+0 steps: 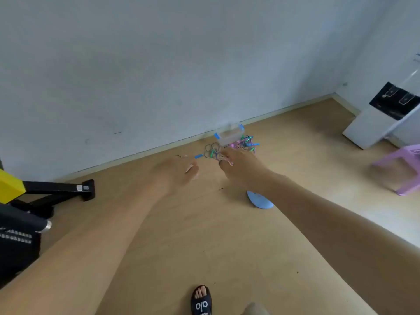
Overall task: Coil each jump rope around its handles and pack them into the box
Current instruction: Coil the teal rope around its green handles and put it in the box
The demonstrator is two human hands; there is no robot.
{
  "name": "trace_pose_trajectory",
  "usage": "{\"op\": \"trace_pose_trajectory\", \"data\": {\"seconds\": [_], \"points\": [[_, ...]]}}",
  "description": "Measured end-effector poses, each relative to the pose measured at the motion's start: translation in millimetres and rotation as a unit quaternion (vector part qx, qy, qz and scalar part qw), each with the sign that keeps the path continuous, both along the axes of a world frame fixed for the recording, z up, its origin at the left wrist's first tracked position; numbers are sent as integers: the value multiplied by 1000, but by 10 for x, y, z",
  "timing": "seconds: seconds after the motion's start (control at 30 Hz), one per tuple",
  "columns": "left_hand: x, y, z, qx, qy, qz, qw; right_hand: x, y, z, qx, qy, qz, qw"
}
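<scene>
Both bare arms reach out and down toward a tangled heap of thin dark jump ropes with blue, green and pink handles (pixel 229 147), which lies on the tan wooden floor (pixel 204 235) near the white wall, just in front of and touching a small clear plastic box with blue clips (pixel 230 134). The right hand (pixel 236 161) is over the near edge of the heap with its fingers curled downward, seemingly pinching a strand, though blur makes that uncertain. The left hand (pixel 179 170) hangs short of the heap, fingers loosely bent; whether it holds anything I cannot tell. A round pale-blue lid (pixel 260 200) lies on the floor under the right forearm, so the box looks open and ready. The step appears to be singling out one rope. It is probably best done by finding a handle first, such as the loose blue handle (pixel 198 156) at the left edge, and drawing the cord out slowly while the other hand pins the heap, since a hard pull would likely tighten the knots or drag the light box.
</scene>
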State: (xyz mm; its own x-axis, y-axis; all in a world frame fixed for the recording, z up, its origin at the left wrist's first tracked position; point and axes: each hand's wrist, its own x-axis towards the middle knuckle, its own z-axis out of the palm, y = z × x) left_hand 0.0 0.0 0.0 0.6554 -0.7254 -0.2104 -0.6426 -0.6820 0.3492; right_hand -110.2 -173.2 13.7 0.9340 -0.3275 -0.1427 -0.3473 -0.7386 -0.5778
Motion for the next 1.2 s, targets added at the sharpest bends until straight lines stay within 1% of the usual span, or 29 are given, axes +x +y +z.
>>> {"op": "trace_pose_trajectory", "data": {"seconds": [0.1, 0.2, 0.27, 0.33, 0.43, 0.57, 0.67, 0.87, 1.0, 1.2], "points": [[197, -211, -93, 34, 4, -9, 999, 126, -156, -56, 1, 49, -14, 999], [405, -498, -163, 55, 16, -36, 998, 302, -414, -110, 9, 58, -37, 998], [561, -731, -194, 51, 15, -50, 997, 448, -627, -171, 22, 59, -61, 996], [690, -1011, -223, 58, 21, -51, 997, 585, -875, -244, 41, 83, -74, 993], [908, -1492, -291, 76, 40, -28, 996, 821, -1344, -349, 45, 106, -73, 991], [1242, -2209, -346, 87, 73, -7, 993, 1152, -2081, -376, 39, 96, -86, 991], [1462, -2727, -361, 98, 72, -8, 993, 1387, -2596, -402, 43, 108, -79, 990], [1947, -3530, -357, 81, 60, -20, 995, 2048, -3410, -550, 58, 128, -76, 987], [2465, -3903, -473, 75, 81, -1, 994, 2548, -3795, -721, 58, 147, -70, 985], [3536, -4519, -990, 110, 108, -24, 988, 3372, -4363, -1041, 39, 186, -73, 979]]}}
